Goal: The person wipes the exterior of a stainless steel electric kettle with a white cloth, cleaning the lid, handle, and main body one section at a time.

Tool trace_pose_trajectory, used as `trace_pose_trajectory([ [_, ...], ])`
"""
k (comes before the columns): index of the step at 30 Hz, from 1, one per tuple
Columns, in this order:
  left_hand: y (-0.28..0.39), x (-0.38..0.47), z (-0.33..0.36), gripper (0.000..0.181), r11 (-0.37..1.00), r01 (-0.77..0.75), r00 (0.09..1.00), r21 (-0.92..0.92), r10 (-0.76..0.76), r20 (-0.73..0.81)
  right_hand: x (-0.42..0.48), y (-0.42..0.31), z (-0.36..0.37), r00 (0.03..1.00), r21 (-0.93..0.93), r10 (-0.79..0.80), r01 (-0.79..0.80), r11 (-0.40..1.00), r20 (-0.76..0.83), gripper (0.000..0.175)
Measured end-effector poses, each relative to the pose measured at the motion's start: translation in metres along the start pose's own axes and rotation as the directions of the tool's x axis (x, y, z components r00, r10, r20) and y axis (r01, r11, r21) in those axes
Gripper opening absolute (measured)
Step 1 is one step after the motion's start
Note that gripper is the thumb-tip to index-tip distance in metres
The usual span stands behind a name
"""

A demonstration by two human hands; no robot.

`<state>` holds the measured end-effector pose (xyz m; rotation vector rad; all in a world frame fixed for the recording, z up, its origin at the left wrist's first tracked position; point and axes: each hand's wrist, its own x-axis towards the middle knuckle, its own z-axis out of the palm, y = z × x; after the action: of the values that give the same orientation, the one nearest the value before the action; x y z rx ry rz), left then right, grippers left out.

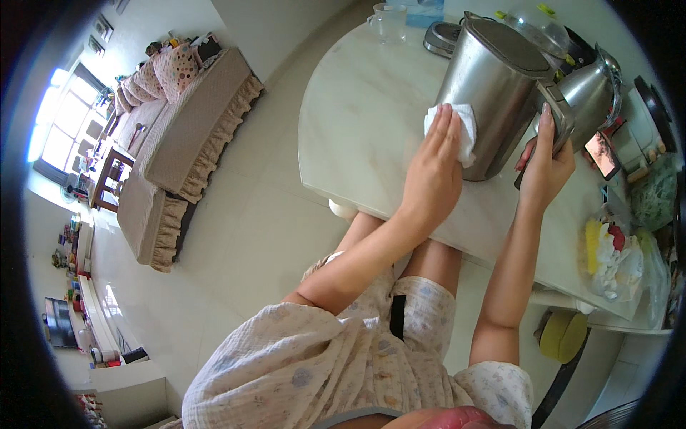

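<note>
A brushed stainless steel electric kettle (487, 91) with a flat lid is at the table's (364, 128) right-hand part; whether its base rests on the tabletop I cannot tell. My right hand (549, 155) grips its handle (561, 107), with the fingers wrapped around it. A folded white cloth or tissue (466, 123) lies under the fingers of my left hand (437, 166), which presses it against the kettle's left side near the bottom. The kettle's far side is hidden.
Behind the kettle are its power base (442, 38), a clear mug (390, 24) and a plastic jug (536, 32). A steel vacuum jug (587, 88), a phone (603, 153) and plastic bags (621, 263) crowd the right. The table's front edge (348, 198) crosses above my legs.
</note>
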<state>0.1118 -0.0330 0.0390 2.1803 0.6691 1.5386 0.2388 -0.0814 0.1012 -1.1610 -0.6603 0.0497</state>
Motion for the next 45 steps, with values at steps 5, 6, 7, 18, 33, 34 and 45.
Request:
trace_pose_trajectory([
  [5,-0.005,0.018,0.006,0.060,0.998,-0.035,0.999,-0.043,0.034,-0.011,0.004,0.002,-0.003,0.999,-0.005,-0.052,0.052,0.999,0.001,0.028],
  [6,-0.010,0.028,0.003,0.060,0.999,-0.030,0.999,-0.028,0.030,-0.012,0.003,0.005,0.003,0.999,-0.010,-0.043,0.043,0.999,-0.003,0.028],
  [7,-0.012,0.040,0.004,0.059,0.998,-0.050,0.998,-0.034,0.048,-0.047,0.002,0.005,0.002,0.999,-0.034,-0.042,0.041,0.999,-0.015,0.027],
  [18,-0.008,-0.005,0.006,0.060,1.000,-0.002,1.000,0.002,0.002,0.031,0.001,0.003,-0.001,1.000,-0.030,-0.022,0.023,0.999,0.020,0.034],
  [33,0.011,0.011,0.007,0.057,0.999,-0.020,1.000,0.035,0.019,0.012,-0.003,-0.004,0.000,1.000,-0.085,0.004,-0.006,0.996,-0.021,0.034],
  [34,0.014,0.020,0.008,0.056,0.997,-0.068,0.997,0.038,0.069,-0.019,-0.002,-0.006,0.000,0.998,-0.079,0.007,-0.012,0.997,-0.059,0.032],
  [45,0.010,0.020,0.010,0.057,0.996,-0.084,0.996,0.035,0.085,-0.042,-0.002,-0.006,-0.002,1.000,-0.087,0.002,-0.004,0.996,-0.023,0.035],
])
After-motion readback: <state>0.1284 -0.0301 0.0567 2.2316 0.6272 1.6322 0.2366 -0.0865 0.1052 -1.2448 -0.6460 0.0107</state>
